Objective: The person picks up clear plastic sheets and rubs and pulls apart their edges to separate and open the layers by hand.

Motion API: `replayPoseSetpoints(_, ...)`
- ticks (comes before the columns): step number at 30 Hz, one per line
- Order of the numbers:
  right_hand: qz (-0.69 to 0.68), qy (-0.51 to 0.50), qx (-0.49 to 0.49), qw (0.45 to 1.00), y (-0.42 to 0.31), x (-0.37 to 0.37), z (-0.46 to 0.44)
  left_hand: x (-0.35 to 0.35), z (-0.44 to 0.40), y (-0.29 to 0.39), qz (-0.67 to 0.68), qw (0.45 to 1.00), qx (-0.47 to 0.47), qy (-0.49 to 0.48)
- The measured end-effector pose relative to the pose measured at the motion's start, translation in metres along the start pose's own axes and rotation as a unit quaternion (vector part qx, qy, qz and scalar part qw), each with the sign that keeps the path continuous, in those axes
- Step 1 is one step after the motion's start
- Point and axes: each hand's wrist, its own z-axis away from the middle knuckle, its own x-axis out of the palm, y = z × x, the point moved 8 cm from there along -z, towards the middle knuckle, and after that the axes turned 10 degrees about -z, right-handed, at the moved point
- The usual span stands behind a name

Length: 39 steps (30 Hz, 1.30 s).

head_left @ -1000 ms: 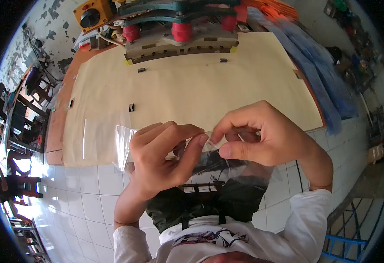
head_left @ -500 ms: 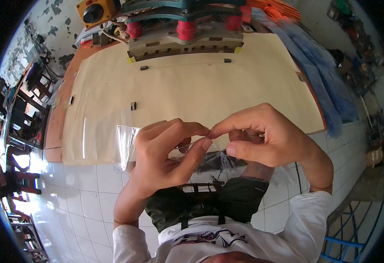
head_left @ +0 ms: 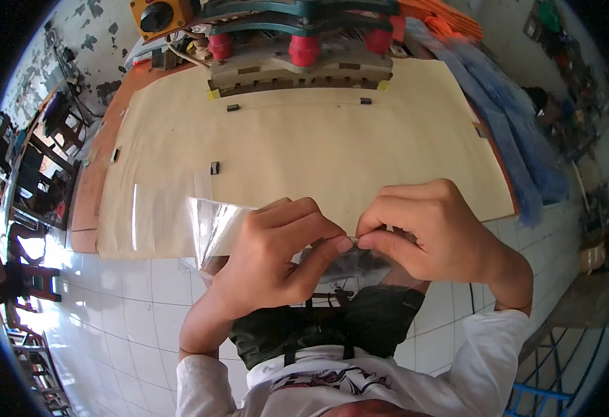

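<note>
A clear plastic sheet [head_left: 214, 221] stretches between my hands and hangs over the table's front edge, with its left part lying on the cream board. My left hand [head_left: 283, 250] pinches the sheet between thumb and index finger. Close beside it, my right hand [head_left: 426, 233] also pinches the plastic, thumb against index finger. The two pairs of fingertips are slightly apart. Where the film's edges run under the hands is hard to make out.
Beyond the cream board [head_left: 304, 146] stands a green and grey press [head_left: 301, 66] with red cylinders. Small black blocks [head_left: 215, 167] sit on the board. A yellow control box [head_left: 158, 15] is at the back left, blue plastic [head_left: 506, 132] at the right.
My right thumb has closed against its index finger on the plastic. Both hands have shifted a little right and down, and their fingertips have parted slightly. The film at left is pulled more slanted.
</note>
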Motion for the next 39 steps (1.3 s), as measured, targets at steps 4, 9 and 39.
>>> replayPoseSetpoints(4,0.027,0.033,-0.006,0.999,-0.004,-0.007,0.002,-0.006,-0.001,-0.001,-0.037,0.999,0.000,-0.009)
replayPoseSetpoints(9,0.019,0.064,0.011,0.998,0.003,-0.027,0.008,-0.019,-0.001,-0.012,-0.062,0.998,-0.002,0.017)
replayPoseSetpoints(39,0.092,0.129,0.054,0.986,0.118,-0.007,-0.074,0.032,-0.084,-0.128,-0.069,0.992,-0.030,-0.105)
